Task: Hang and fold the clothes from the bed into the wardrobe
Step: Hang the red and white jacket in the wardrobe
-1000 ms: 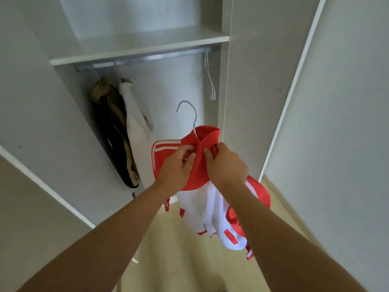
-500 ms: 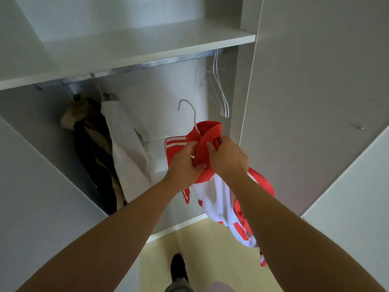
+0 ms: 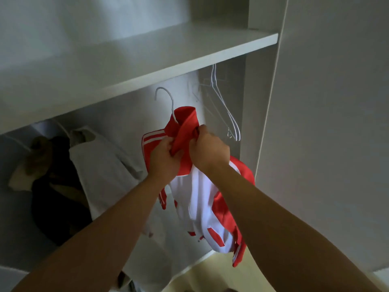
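Holding the jacket up

The left hand (image 3: 166,157) and right hand (image 3: 208,148) pinch the collar of the red and white cloth jacket (image 3: 195,199), which dangles below them. Its thin white wire hanger hook (image 3: 166,98) sticks up above the grip, below the flat white shelf (image 3: 147,66).

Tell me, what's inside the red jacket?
A white hanger: only its hook pokes out above the collar. The rest is covered by the jacket.

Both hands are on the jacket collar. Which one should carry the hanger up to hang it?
Right, probably: the right hand grips the red collar higher, close under the hanger hook; the left hand holds lower down.
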Motion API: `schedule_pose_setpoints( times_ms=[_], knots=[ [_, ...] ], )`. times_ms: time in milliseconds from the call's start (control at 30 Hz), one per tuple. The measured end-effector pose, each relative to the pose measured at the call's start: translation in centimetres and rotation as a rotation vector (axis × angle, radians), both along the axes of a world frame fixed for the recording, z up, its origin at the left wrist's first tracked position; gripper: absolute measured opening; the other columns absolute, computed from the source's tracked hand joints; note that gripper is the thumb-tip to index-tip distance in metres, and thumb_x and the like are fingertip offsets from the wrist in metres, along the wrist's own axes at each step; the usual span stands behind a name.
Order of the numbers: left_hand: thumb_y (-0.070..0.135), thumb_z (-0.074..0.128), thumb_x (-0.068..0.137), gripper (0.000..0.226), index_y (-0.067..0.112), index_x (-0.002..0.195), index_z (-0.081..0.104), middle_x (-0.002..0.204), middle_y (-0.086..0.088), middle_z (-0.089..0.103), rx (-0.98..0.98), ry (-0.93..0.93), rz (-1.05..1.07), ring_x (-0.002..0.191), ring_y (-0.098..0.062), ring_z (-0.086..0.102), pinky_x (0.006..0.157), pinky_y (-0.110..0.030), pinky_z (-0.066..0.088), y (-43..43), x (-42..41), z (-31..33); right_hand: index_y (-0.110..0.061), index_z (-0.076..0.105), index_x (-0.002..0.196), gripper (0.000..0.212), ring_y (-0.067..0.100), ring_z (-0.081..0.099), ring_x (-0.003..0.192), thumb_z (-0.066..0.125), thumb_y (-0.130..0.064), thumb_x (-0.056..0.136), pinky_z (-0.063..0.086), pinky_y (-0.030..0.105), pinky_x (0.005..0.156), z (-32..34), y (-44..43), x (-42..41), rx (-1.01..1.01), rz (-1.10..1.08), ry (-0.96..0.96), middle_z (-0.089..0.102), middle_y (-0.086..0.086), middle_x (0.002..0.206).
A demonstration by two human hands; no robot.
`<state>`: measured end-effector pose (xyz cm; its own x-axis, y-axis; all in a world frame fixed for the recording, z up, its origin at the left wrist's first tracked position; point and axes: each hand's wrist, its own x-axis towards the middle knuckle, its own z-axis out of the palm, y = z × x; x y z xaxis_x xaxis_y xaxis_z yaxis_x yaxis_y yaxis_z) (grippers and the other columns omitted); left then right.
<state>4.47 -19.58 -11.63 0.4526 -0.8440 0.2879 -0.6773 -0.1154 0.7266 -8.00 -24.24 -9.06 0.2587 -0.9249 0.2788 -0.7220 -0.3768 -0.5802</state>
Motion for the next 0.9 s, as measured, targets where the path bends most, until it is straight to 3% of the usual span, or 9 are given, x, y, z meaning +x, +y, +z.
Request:
schedule_pose_setpoints(
  times_ms=[100, 267, 333, 400, 500, 667, 767, 900],
  knots=[
    [0.011, 0.06, 0.097, 0.033, 0.026, 0.07, 0.048, 0.064, 0.012, 0.054, -0.095, 0.089, 0.109, 0.062, 0.007, 0.057, 0.06, -0.003, 0.039, -3.3, 1.9, -1.3, -0.012, 0.044, 0.106, 0.015, 0.032, 0.06, 0.079, 0.042, -0.022, 0.096, 0.033, 0.035, 0.059, -0.8, -2.9, 2.6, -0.176, 0.095, 0.046, 0.061, 0.006, 0.091],
    [0.008, 0.059, 0.092, 0.028, 0.023, 0.069, 0.053, 0.068, 0.004, 0.057, -0.26, 0.104, 0.121, 0.065, -0.011, 0.052, 0.065, -0.024, 0.039, -8.0, 5.8, -1.9, -0.01, 0.045, 0.11, 0.02, 0.034, 0.063, 0.084, 0.045, -0.011, 0.09, 0.031, 0.036, 0.059, -0.9, -7.1, 7.0, -0.371, 0.066, 0.083, 0.062, 0.009, 0.098],
    [0.006, 0.062, 0.09, 0.016, 0.011, 0.076, 0.063, 0.073, -0.006, 0.064, -0.336, 0.153, 0.082, 0.071, -0.017, 0.056, 0.07, -0.031, 0.044, -9.4, 7.0, -2.2, -0.009, 0.044, 0.111, 0.021, 0.036, 0.063, 0.089, 0.044, -0.009, 0.09, 0.033, 0.037, 0.062, -1.1, -8.9, 8.8, -0.378, 0.061, 0.047, 0.063, 0.012, 0.102],
    [0.001, 0.067, 0.086, 0.004, 0.002, 0.088, 0.07, 0.081, -0.011, 0.07, -0.388, 0.234, 0.024, 0.072, -0.012, 0.059, 0.074, -0.03, 0.048, -10.8, 8.2, -2.9, -0.009, 0.043, 0.112, 0.023, 0.037, 0.063, 0.094, 0.043, -0.009, 0.089, 0.034, 0.037, 0.065, -1.4, -10.5, 10.3, -0.38, 0.068, 0.03, 0.063, 0.013, 0.107],
    [-0.005, 0.07, 0.081, 0.025, 0.001, 0.106, 0.071, 0.096, -0.013, 0.074, -0.413, 0.336, -0.004, 0.073, -0.003, 0.064, 0.078, -0.023, 0.054, -12.5, 10.3, -4.1, -0.009, 0.043, 0.112, 0.023, 0.038, 0.062, 0.098, 0.041, -0.008, 0.089, 0.035, 0.037, 0.068, -2.4, -12.8, 12.2, -0.391, 0.071, 0.014, 0.063, 0.014, 0.11],
    [-0.009, 0.072, 0.081, 0.025, 0.007, 0.101, 0.071, 0.097, -0.011, 0.073, -0.467, 0.463, -0.038, 0.091, -0.027, 0.07, 0.093, -0.047, 0.056, -14.7, 13.3, -6.1, -0.011, 0.047, 0.113, 0.026, 0.039, 0.062, 0.101, 0.041, -0.012, 0.088, 0.036, 0.038, 0.07, -3.8, -15.8, 14.0, -0.438, 0.065, -0.019, 0.063, 0.015, 0.114],
    [-0.008, 0.074, 0.08, 0.031, -0.003, 0.111, 0.07, 0.101, -0.016, 0.072, -0.571, 0.462, -0.022, 0.09, -0.026, 0.069, 0.092, -0.046, 0.056, -15.4, 14.0, -9.1, -0.015, 0.051, 0.117, 0.028, 0.04, 0.062, 0.104, 0.044, -0.018, 0.09, 0.041, 0.04, 0.074, -5.8, -17.2, 14.5, -0.499, 0.06, -0.014, 0.063, 0.016, 0.117],
    [-0.008, 0.073, 0.08, 0.027, 0.004, 0.103, 0.071, 0.096, -0.011, 0.072, -0.689, 0.385, -0.034, 0.087, -0.02, 0.067, 0.089, -0.04, 0.057, -17.1, 14.3, -12.2, -0.015, 0.055, 0.121, 0.029, 0.043, 0.059, 0.107, 0.051, -0.025, 0.094, 0.047, 0.043, 0.084, -8.4, -19.3, 14.5, -0.654, 0.085, 0.029, 0.061, 0.021, 0.118]
  ],
)
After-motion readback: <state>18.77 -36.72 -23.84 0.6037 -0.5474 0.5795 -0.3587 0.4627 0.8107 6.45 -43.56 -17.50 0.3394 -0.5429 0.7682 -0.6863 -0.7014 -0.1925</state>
